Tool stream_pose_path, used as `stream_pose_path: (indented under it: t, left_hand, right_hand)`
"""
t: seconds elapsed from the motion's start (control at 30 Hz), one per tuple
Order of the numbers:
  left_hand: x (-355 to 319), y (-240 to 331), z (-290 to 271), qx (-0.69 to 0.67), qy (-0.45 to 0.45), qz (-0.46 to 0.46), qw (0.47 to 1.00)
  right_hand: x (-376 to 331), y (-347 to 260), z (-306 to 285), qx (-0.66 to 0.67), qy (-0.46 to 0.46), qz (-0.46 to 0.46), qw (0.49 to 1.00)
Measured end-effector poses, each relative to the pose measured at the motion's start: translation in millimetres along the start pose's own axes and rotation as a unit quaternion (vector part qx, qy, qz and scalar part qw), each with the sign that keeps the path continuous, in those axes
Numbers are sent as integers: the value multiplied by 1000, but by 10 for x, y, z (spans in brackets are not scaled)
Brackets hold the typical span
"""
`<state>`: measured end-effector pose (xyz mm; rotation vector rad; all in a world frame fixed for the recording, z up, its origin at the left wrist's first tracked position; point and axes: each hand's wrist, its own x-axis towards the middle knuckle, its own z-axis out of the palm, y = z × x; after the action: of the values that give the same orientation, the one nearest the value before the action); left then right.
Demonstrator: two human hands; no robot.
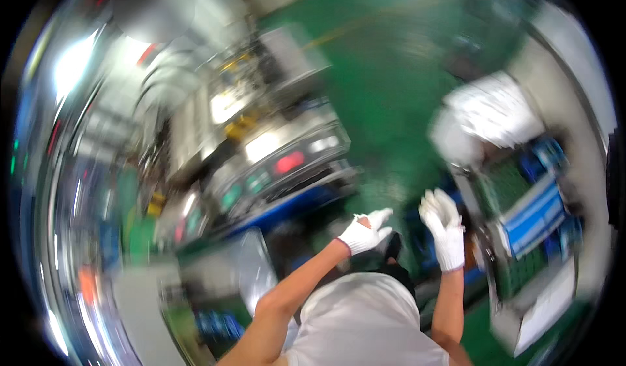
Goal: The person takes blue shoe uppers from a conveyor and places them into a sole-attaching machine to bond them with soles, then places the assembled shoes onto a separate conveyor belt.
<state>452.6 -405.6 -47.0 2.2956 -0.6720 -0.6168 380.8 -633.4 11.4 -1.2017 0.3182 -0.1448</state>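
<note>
My left hand (367, 233), in a white knitted glove, is held out in front of my body above the floor. Its fingers stretch to the right and nothing shows in them; a patch of skin is bare near the thumb. My right hand (443, 221), gloved the same way, is raised with the palm partly turned up, fingers apart and slightly bent, and no object in it. It is nearest to a cart or rack (490, 262) on the right. Neither hand visibly touches anything, though motion blurs the view.
A machine bench (287, 164) with a red button and blue lower edge stands at the left. On the right are a silvery wrapped bundle (492, 112), a blue and white box (535, 216) and blue bins. Green floor (385, 86) runs between them. A grey cabinet (147, 307) is lower left.
</note>
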Motion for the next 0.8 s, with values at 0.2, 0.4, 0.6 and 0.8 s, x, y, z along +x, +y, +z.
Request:
stream_pose_path:
  t: [0.2,0.4,0.6,0.8]
  left_hand:
    - [-4383,-2148,18,-6,456,-526,718]
    - [-7054,-1765,2248,-54,621,-726,289]
    - [-7347,-1479,2938,-181,590,-785,58]
    - [-8643,-2272,3058,-58,626,-777,33]
  right_hand:
    - [-397,1867,1146,-269,-335,222,876]
    - [-578,2558,1788,-493,-420,207,733]
    - [-631,2633,2287,-687,-433,206,546]
    - [-353,2872,2759,-760,-489,151,400]
